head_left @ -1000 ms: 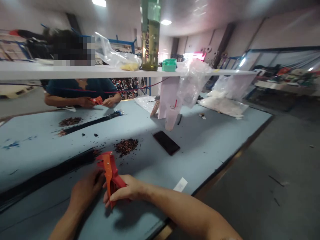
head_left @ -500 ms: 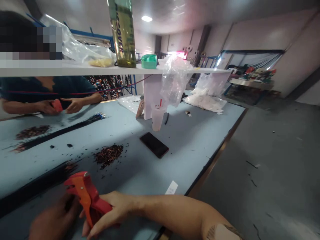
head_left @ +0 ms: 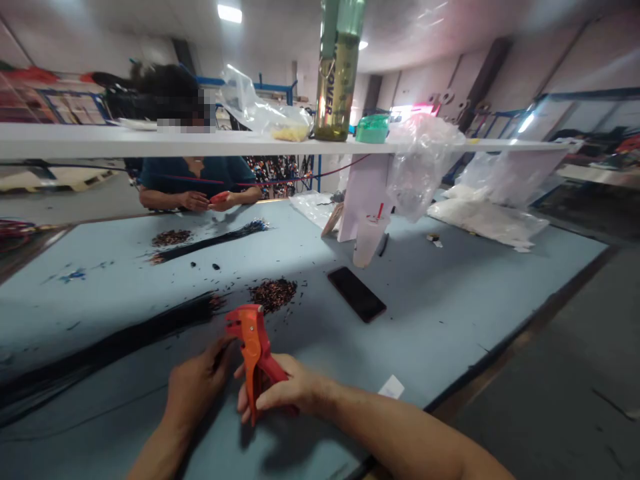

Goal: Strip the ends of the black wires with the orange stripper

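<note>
My right hand (head_left: 283,390) is wrapped around the handles of a red and orange wire stripper (head_left: 254,347), its jaws pointing up and to the left. Close beside the jaws, my left hand (head_left: 200,380) is closed with fingertips pinched together. A thin black wire (head_left: 95,417) runs along the table into this hand; its end at the jaws is too small to make out. Beyond the hands lies a thick bundle of black wires (head_left: 135,330) with coppery ends. A heap of small dark and copper-coloured scraps (head_left: 273,294) sits just behind the stripper.
A phone (head_left: 357,294) lies right of the scraps, with a plastic cup (head_left: 369,240) behind it. Overhead runs a white shelf (head_left: 200,141) bearing a bottle (head_left: 337,80). Across the table, a co-worker (head_left: 200,173) holds a red tool near another wire bundle (head_left: 215,241).
The view has swung left, so the scene sits further right. My left hand is now sharper, with its fingertips up near the stripper's jaws. The stripper stays in my right hand.
</note>
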The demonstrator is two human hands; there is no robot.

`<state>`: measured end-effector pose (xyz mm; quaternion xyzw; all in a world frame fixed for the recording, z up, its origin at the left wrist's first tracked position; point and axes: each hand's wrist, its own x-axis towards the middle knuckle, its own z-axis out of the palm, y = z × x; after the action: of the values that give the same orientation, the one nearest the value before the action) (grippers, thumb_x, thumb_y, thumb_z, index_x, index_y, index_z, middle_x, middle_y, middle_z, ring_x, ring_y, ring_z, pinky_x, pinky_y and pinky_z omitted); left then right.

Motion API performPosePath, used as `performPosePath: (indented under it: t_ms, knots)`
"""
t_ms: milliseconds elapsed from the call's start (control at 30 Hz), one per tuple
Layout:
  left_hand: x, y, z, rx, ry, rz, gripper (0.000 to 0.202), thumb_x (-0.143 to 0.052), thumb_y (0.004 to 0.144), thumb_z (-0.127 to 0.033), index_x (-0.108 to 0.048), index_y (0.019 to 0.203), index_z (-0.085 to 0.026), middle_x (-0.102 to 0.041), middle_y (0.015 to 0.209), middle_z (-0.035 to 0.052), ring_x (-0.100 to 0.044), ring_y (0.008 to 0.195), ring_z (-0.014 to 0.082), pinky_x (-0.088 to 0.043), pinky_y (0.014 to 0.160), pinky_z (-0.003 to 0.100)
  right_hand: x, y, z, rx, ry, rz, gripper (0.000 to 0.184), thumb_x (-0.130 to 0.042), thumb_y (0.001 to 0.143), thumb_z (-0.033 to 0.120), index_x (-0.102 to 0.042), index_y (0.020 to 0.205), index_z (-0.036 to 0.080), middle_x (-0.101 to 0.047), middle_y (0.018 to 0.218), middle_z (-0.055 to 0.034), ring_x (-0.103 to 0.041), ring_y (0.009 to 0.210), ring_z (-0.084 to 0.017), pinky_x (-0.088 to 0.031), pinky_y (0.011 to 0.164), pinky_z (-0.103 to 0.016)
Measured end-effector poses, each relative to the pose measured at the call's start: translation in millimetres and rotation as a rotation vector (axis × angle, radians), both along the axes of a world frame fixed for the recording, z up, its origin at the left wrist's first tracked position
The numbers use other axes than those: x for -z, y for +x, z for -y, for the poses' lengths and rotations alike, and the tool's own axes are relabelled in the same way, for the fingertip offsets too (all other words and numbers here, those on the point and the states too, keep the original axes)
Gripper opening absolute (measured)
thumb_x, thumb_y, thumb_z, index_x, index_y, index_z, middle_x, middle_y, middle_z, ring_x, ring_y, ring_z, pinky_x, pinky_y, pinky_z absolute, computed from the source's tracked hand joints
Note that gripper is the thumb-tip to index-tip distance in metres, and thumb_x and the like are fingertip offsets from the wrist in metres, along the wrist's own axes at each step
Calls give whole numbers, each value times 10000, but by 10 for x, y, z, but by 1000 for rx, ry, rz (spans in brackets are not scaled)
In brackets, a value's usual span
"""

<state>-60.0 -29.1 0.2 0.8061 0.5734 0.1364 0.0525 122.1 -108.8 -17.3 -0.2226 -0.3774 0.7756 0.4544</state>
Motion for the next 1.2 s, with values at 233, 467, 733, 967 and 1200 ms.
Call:
performPosePath:
  t_ms: [233, 467, 733, 967, 1200]
  knots:
    - [-2, 61, 23, -5, 229, 490, 291, -443, 857, -336, -700, 898, -205, -730, 946, 50, -673, 839, 181, -467, 709, 234, -108, 107, 46, 139, 29, -68, 581, -732, 625, 207, -555, 1177, 159, -671, 865, -29, -677, 759, -190, -500, 755, -342]
    - [15, 312, -89, -34, 45, 742, 291, -495, 811, -391, -691, 875, -187, -609, 598, -23, -513, 540, 130, -393, 538, 218, -146, 406, -73, 301, -5, 205, 442, -741, 695, 299, -590, 1089, 167, -663, 897, -41, -669, 718, -188, -523, 666, -315]
    - [11, 362, -132, 29, 96, 820, 246, -515, 817, -370, -664, 802, -176, -632, 693, -8, -543, 640, 129, -414, 626, 220, -200, 525, -119, 105, -190, -94, 373, -551, 746, 309, -597, 1074, 137, -673, 856, -50, -679, 735, -210, -548, 709, -376]
    - [-55, 369, -50, 47, 4, 851, 207, -533, 803, -330, -663, 821, -169, -589, 615, -20, -529, 593, 124, -408, 590, 210, -168, 388, -4, 2, -170, -51, 392, -584, 718, 290, -576, 1083, 145, -663, 856, -51, -674, 717, -215, -542, 706, -400]
    - [-54, 378, -33, 68, -24, 869, 208, -549, 783, -342, -645, 749, -161, -578, 627, -22, -491, 587, 113, -381, 579, 209, -385, 437, 21, 217, 141, 517, 302, -633, 718, 299, -559, 980, 168, -612, 815, -24, -608, 671, -171, -489, 632, -306]
